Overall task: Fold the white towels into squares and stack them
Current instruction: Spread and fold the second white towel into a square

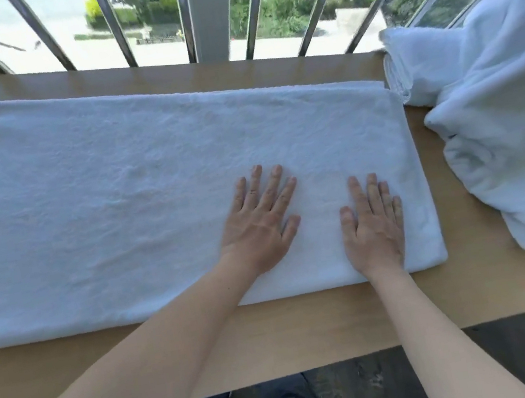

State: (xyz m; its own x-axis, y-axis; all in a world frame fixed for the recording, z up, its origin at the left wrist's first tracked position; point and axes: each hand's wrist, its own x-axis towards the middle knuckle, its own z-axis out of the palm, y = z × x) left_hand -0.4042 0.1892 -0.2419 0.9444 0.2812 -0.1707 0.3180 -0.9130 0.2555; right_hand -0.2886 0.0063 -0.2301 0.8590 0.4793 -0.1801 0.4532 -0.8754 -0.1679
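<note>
Towel lies flat on table, long side running 9 to 3 o'clock. It looks doubled: a 2nd edge shows along its 12 o'clock side.

Left hand and right hand sit palm-down on its 4 o'clock part, near the right end. Grip of both is fully open, fingers straight, holding nothing.

Step judged: smoothing before the next fold. To do it well, press creases out toward 9 o'clock, square the layered edges, then carry 1 short end over onto the other.

Heap of loose towels at 3 o'clock; folded towel at 2 o'clock, just beside the flat one's corner.

Table is pale wood, set against a barred window at 12 o'clock with trees outside; dark floor at 6 o'clock
</note>
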